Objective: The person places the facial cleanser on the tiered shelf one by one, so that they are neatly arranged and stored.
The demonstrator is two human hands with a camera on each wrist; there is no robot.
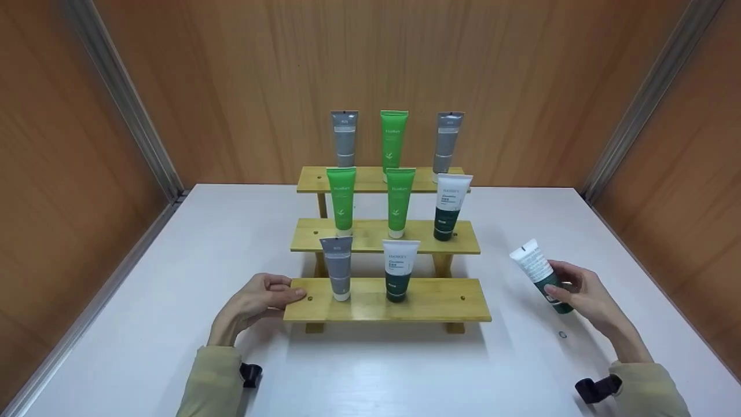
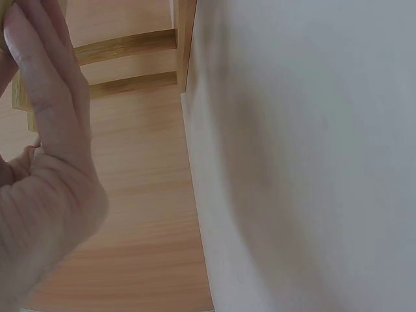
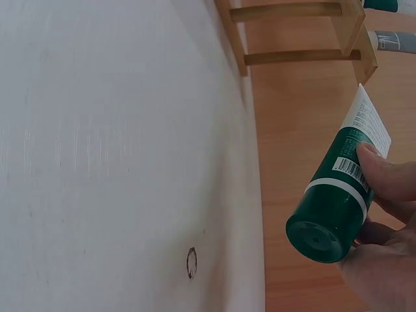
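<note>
My left hand (image 1: 267, 298) grips the left end of the lowest shelf on a three-tier wooden stand (image 1: 440, 301), thumb on top. Off to the right of the stand, my right hand (image 1: 591, 292) holds a white and dark green squeeze tube (image 1: 538, 269) above the table, tilted with its cap down toward me. The right wrist view shows the green cap and a barcode on this tube (image 3: 335, 175). On the lowest shelf stand a grey tube (image 1: 338, 266) at the left and a white and dark green tube (image 1: 399, 269) in the middle.
The middle shelf bears two green tubes (image 1: 343, 200) and a white and dark green tube (image 1: 450, 205). On the top shelf are two grey tubes (image 1: 345, 139) and a green tube (image 1: 393, 139). Wooden panels (image 1: 260, 87) wall in the white table (image 1: 231, 231).
</note>
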